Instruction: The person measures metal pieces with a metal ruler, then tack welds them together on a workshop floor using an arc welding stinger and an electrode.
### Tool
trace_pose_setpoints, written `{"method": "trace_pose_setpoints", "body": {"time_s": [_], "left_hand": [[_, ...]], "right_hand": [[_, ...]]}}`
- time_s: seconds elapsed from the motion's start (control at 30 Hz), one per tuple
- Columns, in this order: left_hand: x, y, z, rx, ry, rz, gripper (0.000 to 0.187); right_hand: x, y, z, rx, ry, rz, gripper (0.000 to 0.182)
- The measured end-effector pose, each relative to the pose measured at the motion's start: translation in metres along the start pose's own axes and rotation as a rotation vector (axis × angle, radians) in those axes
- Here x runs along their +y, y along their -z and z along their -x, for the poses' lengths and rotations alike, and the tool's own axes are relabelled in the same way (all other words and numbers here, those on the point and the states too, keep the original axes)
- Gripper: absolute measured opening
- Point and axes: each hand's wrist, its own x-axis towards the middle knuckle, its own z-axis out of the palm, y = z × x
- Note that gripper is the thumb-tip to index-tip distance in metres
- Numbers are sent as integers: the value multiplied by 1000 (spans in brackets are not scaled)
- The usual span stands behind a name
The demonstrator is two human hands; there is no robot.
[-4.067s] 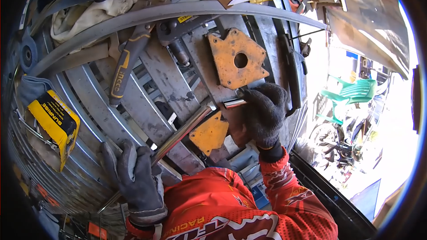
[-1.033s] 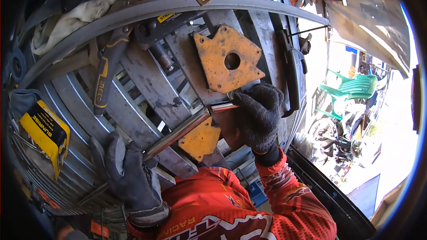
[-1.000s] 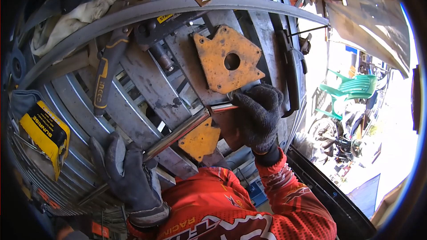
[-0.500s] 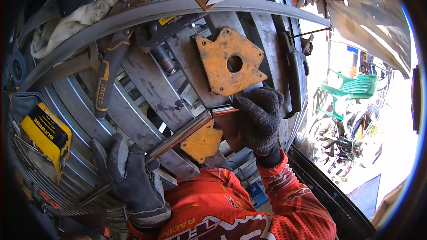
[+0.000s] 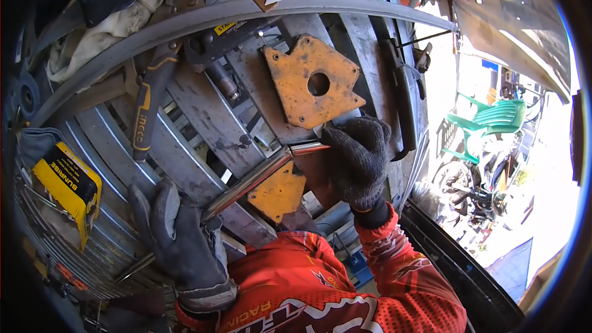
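Shifted since the earliest frame: short tube (image 5: 309, 147), gap closed; its end appeared to meet the long tube (image 5: 248, 184) at an angle, over the tabletop (image 5: 206, 114). I judged the pair brought together. Right hand (image 5: 361, 160): clamped on short tube, near large orange plate (image 5: 296, 89). Left hand (image 5: 188, 243): at the long tube; grip, I could not tell.

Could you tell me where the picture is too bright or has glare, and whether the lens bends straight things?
Head view: the right side is overexposed, with washed-out white near the green chair; head view: the bench slats appear curved, likely from fisheye distortion, inside a dark border; head view: the long metal tube carries bright glints.
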Motion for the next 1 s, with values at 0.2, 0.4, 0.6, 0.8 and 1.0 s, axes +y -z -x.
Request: {"method": "trace_pose_setpoints", "body": {"time_s": [0.2,0.4,0.6,0.8,1.0], "left_hand": [[10,-2,-4,2,136,220,32],[-2,4,-3,-49,-237,-237,32],[-5,11,-5,-80,-404,-432,26],[2,8,-6,-35,-304,-314,17],[-4,9,-5,-64,-373,-361,9]], "right_hand": [[1,0,2,-19,1,12,54],[0,3,-1,-54,13,5,56],[6,0,1,-52,57,15,52],[0,1,-2,-64,8,4,54],[-3,1,-3,-69,-1,18,51]]}}
